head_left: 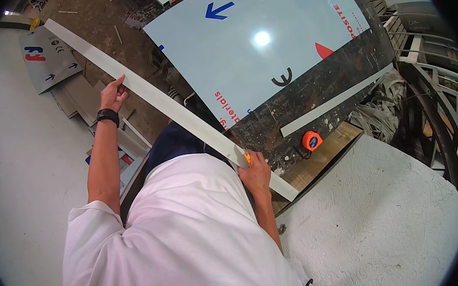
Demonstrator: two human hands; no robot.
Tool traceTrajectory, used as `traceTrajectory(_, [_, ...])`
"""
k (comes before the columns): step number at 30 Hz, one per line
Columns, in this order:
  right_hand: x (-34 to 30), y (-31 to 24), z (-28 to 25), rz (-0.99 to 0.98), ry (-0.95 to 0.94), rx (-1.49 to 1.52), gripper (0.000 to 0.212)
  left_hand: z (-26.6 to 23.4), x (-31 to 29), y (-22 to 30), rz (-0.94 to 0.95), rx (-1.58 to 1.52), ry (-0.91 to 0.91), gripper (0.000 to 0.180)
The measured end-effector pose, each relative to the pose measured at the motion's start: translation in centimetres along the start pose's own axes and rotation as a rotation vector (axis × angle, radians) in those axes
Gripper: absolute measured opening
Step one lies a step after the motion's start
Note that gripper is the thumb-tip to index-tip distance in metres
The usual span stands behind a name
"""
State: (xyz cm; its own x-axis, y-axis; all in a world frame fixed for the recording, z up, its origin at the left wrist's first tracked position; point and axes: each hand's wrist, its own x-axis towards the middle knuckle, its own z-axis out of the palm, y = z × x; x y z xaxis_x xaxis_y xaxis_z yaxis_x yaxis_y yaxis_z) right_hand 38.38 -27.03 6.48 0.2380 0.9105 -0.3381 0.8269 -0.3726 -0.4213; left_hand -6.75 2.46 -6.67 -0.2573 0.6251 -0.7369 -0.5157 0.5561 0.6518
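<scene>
White strip slants: left grip pinching upper stretch, right grip clasping lower stretch and orange tool.

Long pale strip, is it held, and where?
The long pale strip is held: left hand at one edge, partway along; right hand across it near the lower-right end, also gripping an orange tool.
</scene>
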Motion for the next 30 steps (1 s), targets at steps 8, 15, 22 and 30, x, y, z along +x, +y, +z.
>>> traceTrajectory(8, [0.9,-1.9,-1.8,-0.027,-0.062,-0.032,0.054,-2.1,1.9,0.0,0.012,0.018,0.046,0.020])
traceTrajectory(15, [2.2,-4.9,-5.7,-0.025,-0.045,-0.151,0.054,-0.4,0.7,0.2,-0.086,-0.107,0.052,0.028])
traceTrajectory(22, [8.0,-9.8,-13.5,-0.327,0.275,-0.418,0.052,-0.8,2.6,0.0,-0.156,-0.248,0.010,0.054])
traceTrajectory(30, [15.0,-17.4,-18.8,-0.640,0.752,-0.411,0.043,1.0,6.4,-0.3,-0.178,-0.246,0.031,0.058])
